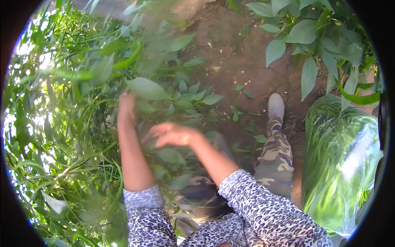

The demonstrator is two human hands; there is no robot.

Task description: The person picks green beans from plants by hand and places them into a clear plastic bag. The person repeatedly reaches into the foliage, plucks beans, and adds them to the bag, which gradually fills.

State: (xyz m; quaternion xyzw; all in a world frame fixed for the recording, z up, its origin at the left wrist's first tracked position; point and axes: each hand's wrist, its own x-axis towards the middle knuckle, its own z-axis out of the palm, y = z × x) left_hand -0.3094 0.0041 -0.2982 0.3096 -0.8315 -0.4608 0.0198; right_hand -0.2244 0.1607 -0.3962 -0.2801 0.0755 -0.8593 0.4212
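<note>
My left hand (126,105) reaches into the leaves of a pepper plant (101,120) on the left. A broad leaf (148,88) hangs beside its fingertips, and the fingers are too blurred and covered to show a grip. Long green chilli peppers (128,60) hang above that hand. My right hand (174,135) is lower and to the right of it, blurred by motion. Its fingers stretch apart towards the left, over foliage, with nothing visible in them.
A clear plastic bag (342,163) filled with long green peppers stands at my right. Another pepper plant (304,32) overhangs the upper right, with a chilli (359,97) near the bag. My shoe (276,106) rests on brown soil (228,61) between the plants.
</note>
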